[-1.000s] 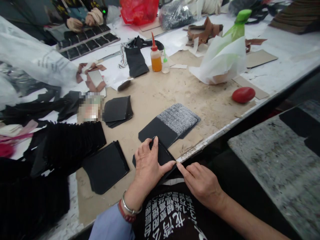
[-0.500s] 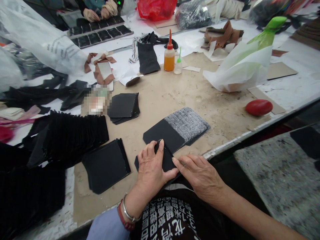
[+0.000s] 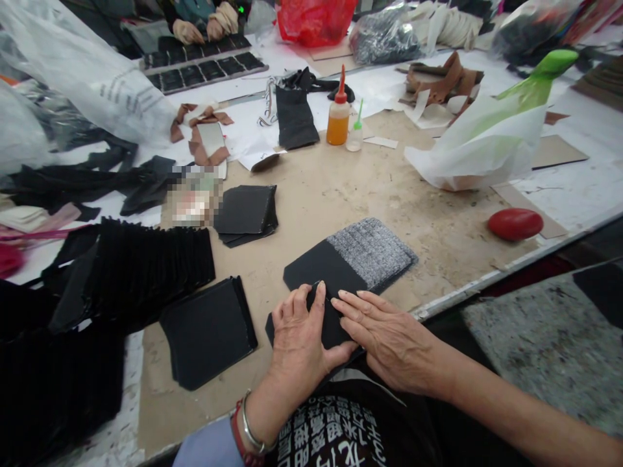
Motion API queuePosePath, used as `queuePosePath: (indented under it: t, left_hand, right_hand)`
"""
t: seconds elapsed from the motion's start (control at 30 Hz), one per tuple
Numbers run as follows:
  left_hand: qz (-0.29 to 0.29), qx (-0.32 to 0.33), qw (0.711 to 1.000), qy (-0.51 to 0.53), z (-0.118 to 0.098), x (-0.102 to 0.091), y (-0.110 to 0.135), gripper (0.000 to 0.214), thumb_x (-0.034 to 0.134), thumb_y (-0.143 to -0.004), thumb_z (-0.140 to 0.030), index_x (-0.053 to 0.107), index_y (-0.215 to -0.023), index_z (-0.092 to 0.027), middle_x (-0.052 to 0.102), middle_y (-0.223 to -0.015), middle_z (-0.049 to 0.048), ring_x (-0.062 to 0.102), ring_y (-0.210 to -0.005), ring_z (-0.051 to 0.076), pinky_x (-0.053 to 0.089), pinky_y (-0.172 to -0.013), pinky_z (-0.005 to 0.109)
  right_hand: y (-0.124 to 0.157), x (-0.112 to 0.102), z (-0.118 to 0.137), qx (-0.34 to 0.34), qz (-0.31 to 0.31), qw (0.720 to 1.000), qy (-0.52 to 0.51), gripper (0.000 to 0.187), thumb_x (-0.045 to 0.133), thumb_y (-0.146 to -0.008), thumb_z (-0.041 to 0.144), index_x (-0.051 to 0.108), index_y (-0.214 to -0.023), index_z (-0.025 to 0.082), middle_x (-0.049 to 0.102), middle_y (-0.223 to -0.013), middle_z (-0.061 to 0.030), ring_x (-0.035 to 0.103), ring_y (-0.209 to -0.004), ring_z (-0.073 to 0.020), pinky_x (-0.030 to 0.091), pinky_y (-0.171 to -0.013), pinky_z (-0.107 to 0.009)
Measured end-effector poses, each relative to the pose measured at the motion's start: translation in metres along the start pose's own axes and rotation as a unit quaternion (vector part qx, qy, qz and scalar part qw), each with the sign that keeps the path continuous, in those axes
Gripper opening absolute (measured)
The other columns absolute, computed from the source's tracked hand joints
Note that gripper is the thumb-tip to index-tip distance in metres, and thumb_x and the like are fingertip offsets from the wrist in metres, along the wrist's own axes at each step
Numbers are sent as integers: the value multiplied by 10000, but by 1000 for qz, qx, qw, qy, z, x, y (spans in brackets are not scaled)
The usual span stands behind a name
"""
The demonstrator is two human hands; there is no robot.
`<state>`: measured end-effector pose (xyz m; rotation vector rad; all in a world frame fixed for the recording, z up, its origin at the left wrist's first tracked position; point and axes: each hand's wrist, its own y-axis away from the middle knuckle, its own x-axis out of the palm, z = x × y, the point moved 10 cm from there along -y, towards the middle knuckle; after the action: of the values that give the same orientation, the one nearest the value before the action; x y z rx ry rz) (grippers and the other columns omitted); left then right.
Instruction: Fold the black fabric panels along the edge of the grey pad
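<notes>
A flat black panel lies at the table's near edge under both my hands. My left hand presses on it from above, thumb stretched toward the lower right and index finger at the upper edge, fingers apart. My right hand lies with straight fingers across the panel's right side, its fingertips near my left index finger. Just beyond is a stack of panels, half plain black and half speckled grey. A stack of black panels lies left of my left hand. The covered part of the panel is hidden.
Farther back lie another black stack, a bottle of orange liquid, a small green-tipped bottle and a red oval object. Many black pieces crowd the left. Another person's hands work across the table.
My right hand has gone from a pinch at the panel's right edge to lying flatter with fingers extended, slightly farther up. My left hand stays on the panel. The view has shifted slightly.
</notes>
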<state>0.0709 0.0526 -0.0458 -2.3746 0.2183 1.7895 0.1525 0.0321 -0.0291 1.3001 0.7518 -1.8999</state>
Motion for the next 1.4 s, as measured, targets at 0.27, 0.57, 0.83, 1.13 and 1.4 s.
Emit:
queuePosePath:
  t: [0.27, 0.57, 0.83, 1.13, 1.4]
  left_hand:
    - [1, -4, 1000, 12, 2, 1, -1, 839, 603, -648, -607, 412, -1316, -137, 449, -1238, 185, 393, -1159, 326, 309, -931, 484]
    - [11, -7, 1000, 8, 2, -1, -1, 823, 650, -632, -486, 402, -1331, -129, 420, -1273, 188, 395, -1158, 333, 297, -946, 485]
    - [5, 23, 1000, -18, -1, 0, -1, 1022, 651, -540, -694, 397, -1329, -97, 415, -1267, 222, 376, -1162, 359, 296, -936, 493]
    - [29, 7, 995, 96, 15, -4, -7, 544, 509, -828, -411, 427, -1314, -179, 454, -1222, 138, 411, -1136, 278, 344, -928, 462]
    - [-29, -18, 960, 278, 33, -9, -12, 358, 417, -855, -248, 566, -1178, -209, 530, -1086, 88, 478, -1049, 210, 350, -943, 433]
  right_hand:
    - [-9, -4, 0, -2, 8, 1000, -13, 386, 447, -673, 86, 586, -1032, 118, 406, -1399, -135, 223, -1361, -212, 229, -1121, -452]
    - [22, -7, 15, 3, -32, 999, 7, 461, 440, -792, 129, 494, -1250, 105, 520, -1314, -89, 402, -1267, -188, 286, -1099, -405]
    - [44, -14, 26, 43, -67, 997, 6, 511, 376, -813, 65, 422, -1318, 132, 588, -1236, -56, 486, -1176, -186, 329, -1040, -407]
    - [54, -36, 15, 151, -205, 966, -49, 346, 423, -861, 103, 490, -1199, 122, 646, -1000, -97, 573, -961, -188, 481, -862, -353]
    - [12, -13, -20, 349, -144, 926, -7, 132, 485, -883, 251, 564, -794, 196, 616, -771, -27, 573, -753, -171, 411, -660, -283]
